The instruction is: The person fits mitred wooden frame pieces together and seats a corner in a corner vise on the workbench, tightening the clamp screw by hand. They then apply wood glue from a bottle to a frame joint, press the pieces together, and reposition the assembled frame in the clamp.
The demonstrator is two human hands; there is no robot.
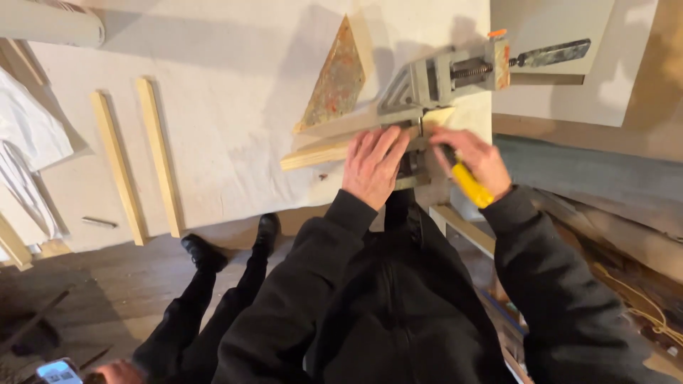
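Note:
A grey metal corner clamp sits at the near right edge of a white-covered table. A pale wooden strip lies in the clamp and runs to the left. My left hand presses flat on this strip beside the clamp. My right hand grips a yellow-handled tool, its tip close to the joint at the clamp. What the tip does is hidden by my fingers.
Two loose wooden strips lie on the table's left part. A paint-stained triangular board rests by the clamp. A small metal piece lies near the table edge. Another person's black legs and shoes stand on the wooden floor at left.

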